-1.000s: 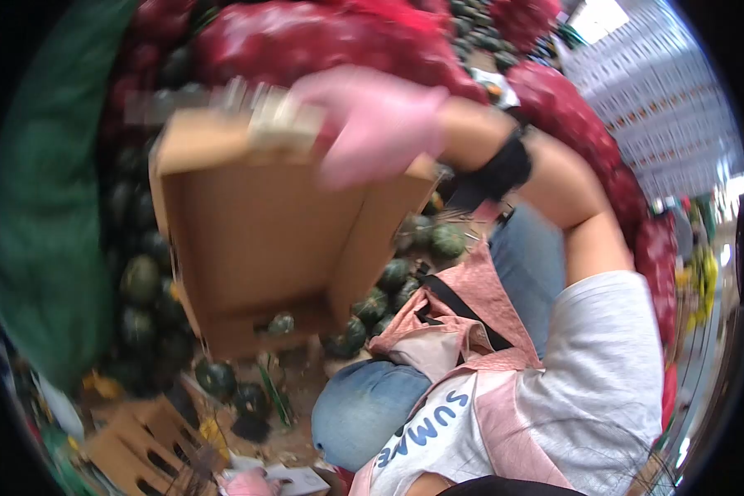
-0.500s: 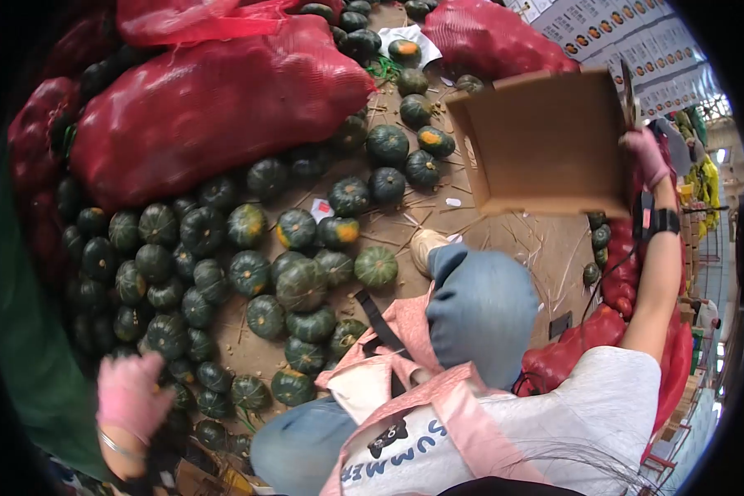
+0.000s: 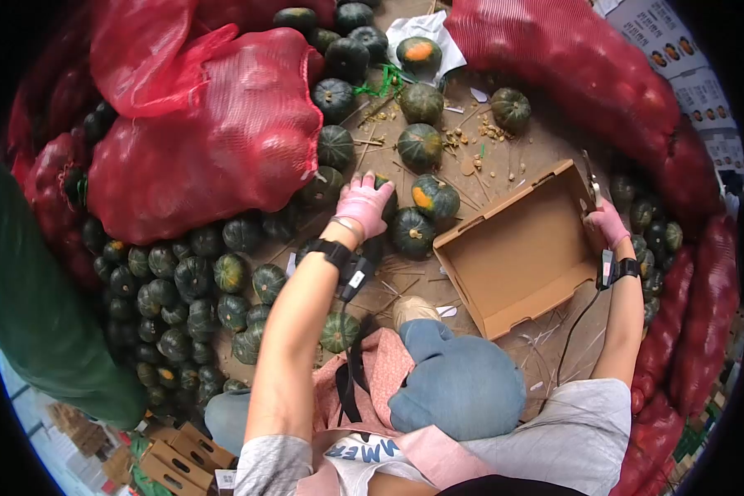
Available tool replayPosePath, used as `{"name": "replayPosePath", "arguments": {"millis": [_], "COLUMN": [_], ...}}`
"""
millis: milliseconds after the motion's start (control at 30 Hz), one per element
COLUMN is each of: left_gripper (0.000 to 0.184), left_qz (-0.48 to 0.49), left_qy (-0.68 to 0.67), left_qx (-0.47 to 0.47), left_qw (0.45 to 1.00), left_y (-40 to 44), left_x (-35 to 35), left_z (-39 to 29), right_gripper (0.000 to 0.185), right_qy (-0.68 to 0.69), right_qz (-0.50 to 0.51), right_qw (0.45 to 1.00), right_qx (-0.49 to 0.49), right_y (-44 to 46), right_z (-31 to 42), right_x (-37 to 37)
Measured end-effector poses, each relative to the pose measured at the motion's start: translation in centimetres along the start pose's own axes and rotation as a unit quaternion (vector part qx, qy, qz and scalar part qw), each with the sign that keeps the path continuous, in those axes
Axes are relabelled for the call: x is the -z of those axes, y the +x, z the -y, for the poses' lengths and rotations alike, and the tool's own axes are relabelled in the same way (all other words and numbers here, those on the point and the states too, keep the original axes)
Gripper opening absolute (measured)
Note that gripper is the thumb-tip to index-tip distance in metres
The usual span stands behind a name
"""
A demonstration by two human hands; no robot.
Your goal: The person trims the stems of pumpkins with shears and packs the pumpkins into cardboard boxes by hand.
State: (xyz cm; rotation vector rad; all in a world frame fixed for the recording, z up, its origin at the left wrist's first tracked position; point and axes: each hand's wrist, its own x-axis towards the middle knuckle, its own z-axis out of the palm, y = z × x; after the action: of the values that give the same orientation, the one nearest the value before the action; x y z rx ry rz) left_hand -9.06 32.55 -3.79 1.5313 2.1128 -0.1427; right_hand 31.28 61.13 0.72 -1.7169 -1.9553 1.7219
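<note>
My left hand (image 3: 364, 205), in a pink glove, reaches over a dark green pumpkin (image 3: 382, 187) with its fingers curved on it. Other green pumpkins lie close by, one with an orange patch (image 3: 436, 197). An open, shallow cardboard box (image 3: 525, 248) rests tilted on the floor in front of the knee, with no contents visible. At its right edge is my right hand (image 3: 608, 221), also pink-gloved, closed round metal shears (image 3: 591, 178) whose blades point up. Whether its fingers also grip the box edge is hard to see.
Red mesh sacks (image 3: 207, 140) lie at the upper left, others (image 3: 579, 74) along the right. Many pumpkins (image 3: 193, 279) are heaped at the left beside a green cloth (image 3: 50, 331). A pumpkin sits on white paper (image 3: 448, 50). Folded cartons (image 3: 178, 463) stand at the lower left.
My left hand has moved from the lower left up and right onto a pumpkin. The box has come down and turned, and my right hand has shifted lower and left with it.
</note>
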Motion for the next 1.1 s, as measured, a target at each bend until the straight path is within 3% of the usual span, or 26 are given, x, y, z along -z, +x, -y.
{"name": "replayPosePath", "arguments": {"millis": [33, 67, 133, 167, 233, 267, 300, 333, 367, 400, 433, 500, 533, 567, 633, 667, 767, 800, 900, 933, 967, 1033, 1100], "left_gripper": [0.079, 0.078, 0.076, 0.076, 0.077, 0.080, 0.081, 0.082, 0.083, 0.084, 0.088, 0.094, 0.098, 0.095, 0.093, 0.082, 0.071, 0.067, 0.070, 0.073, 0.069, 0.064, 0.059], "left_qz": [0.015, 0.010, -0.004, -0.002, -0.005, -0.020, -0.077, -0.130, -0.180, -0.095, -0.116, -0.133, -0.119, -0.132, -0.125, -0.109, -0.135, -0.173, -0.117, -0.082, -0.092, 0.035, 0.096], "left_qy": [0.012, 0.040, 0.095, 0.087, 0.072, 0.044, -0.089, -0.221, -0.347, -0.608, -0.760, -0.927, -0.954, -0.961, -0.959, -0.960, -0.918, -0.869, -0.734, -0.680, -0.579, -0.435, -0.330], "left_qx": [0.038, 0.057, 0.091, 0.077, 0.047, 0.026, 0.011, -0.001, -0.008, 0.074, 0.056, 0.007, -0.001, 0.006, 0.074, 0.028, 0.072, 0.041, 0.063, 0.022, -0.030, -0.171, -0.195], "left_qw": [0.999, 0.997, 0.991, 0.993, 0.996, 0.999, 0.993, 0.967, 0.920, 0.785, 0.637, 0.350, 0.274, 0.244, 0.243, 0.258, 0.365, 0.463, 0.666, 0.728, 0.810, 0.883, 0.919], "left_y": [0.6, 1.2, 2.3, 2.6, 2.6, 2.4, 2.1, 1.4, 0.3, -1.5, -2.5, -4.6, -5.3, -5.7, -6.6, -6.1, -5.5, -5.1, -5.0, -4.8, -5.1, -5.2, -6.3], "left_x": [-0.6, -1.2, -2.6, -2.9, -2.1, -1.3, -1.1, -1.0, -0.9, 0.9, 0.2, -0.9, -0.5, -0.8, -0.8, -1.0, -2.2, -2.6, -2.8, -2.4, -2.6, -4.7, -6.1], "left_z": [-0.8, -1.3, -1.7, -1.6, -0.6, -0.3, 0.1, 0.7, 1.1, 0.3, 0.5, -0.1, -0.4, -0.7, -1.0, -1.0, -2.6, -3.3, -5.2, -5.8, -6.4, -7.1, -8.3], "right_gripper": [0.029, 0.031, 0.036, 0.037, 0.034, 0.031, 0.028, 0.028, 0.028, 0.032, 0.035, 0.041, 0.046, 0.048, 0.048, 0.049, 0.055, 0.057, 0.062, 0.075, 0.074, 0.065, 0.057], "right_qy": [-0.090, -0.221, -0.401, -0.442, -0.342, -0.188, -0.030, -0.021, -0.010, 0.011, 0.031, 0.156, 0.195, 0.258, 0.271, 0.281, 0.300, 0.314, 0.384, 0.322, 0.297, 0.294, 0.248], "right_qz": [-0.024, -0.123, -0.317, -0.350, -0.258, -0.182, -0.100, -0.053, -0.002, 0.057, 0.119, 0.254, 0.325, 0.330, 0.360, 0.341, 0.299, 0.280, 0.198, 0.230, 0.232, 0.151, 0.090], "right_qw": [0.996, 0.966, 0.834, 0.799, 0.894, 0.951, 0.975, 0.980, 0.982, 0.989, 0.988, 0.951, 0.925, 0.908, 0.891, 0.896, 0.906, 0.907, 0.901, 0.916, 0.924, 0.944, 0.963], "right_qx": [-0.008, 0.047, 0.206, 0.209, 0.132, 0.167, 0.197, 0.193, 0.189, 0.139, 0.088, 0.087, 0.016, 0.025, -0.048, -0.045, -0.014, 0.007, 0.037, -0.069, -0.065, -0.005, -0.062], "right_y": [2.4, 1.5, 0.6, 0.1, -1.2, -0.7, -0.4, -0.6, -0.8, -0.6, -0.5, -0.1, -0.3, -0.6, -1.5, -1.8, -2.3, -2.6, -3.7, -4.2, -4.6, -6.8, -8.6], "right_z": [-2.5, -0.8, 0.9, 2.3, 5.6, 5.3, 5.1, 6.3, 7.6, 8.2, 8.5, 8.5, 9.6, 9.3, 11.5, 11.8, 11.5, 11.5, 10.0, 9.4, 7.8, 5.5, 4.5], "right_x": [0.9, -0.9, -3.3, -4.2, -6.3, -8.1, -9.9, -11.9, -14.1, -16.0, -17.8, -21.2, -22.6, -24.5, -26.1, -26.6, -27.4, -27.4, -26.4, -23.8, -21.9, -19.2, -16.9]}}
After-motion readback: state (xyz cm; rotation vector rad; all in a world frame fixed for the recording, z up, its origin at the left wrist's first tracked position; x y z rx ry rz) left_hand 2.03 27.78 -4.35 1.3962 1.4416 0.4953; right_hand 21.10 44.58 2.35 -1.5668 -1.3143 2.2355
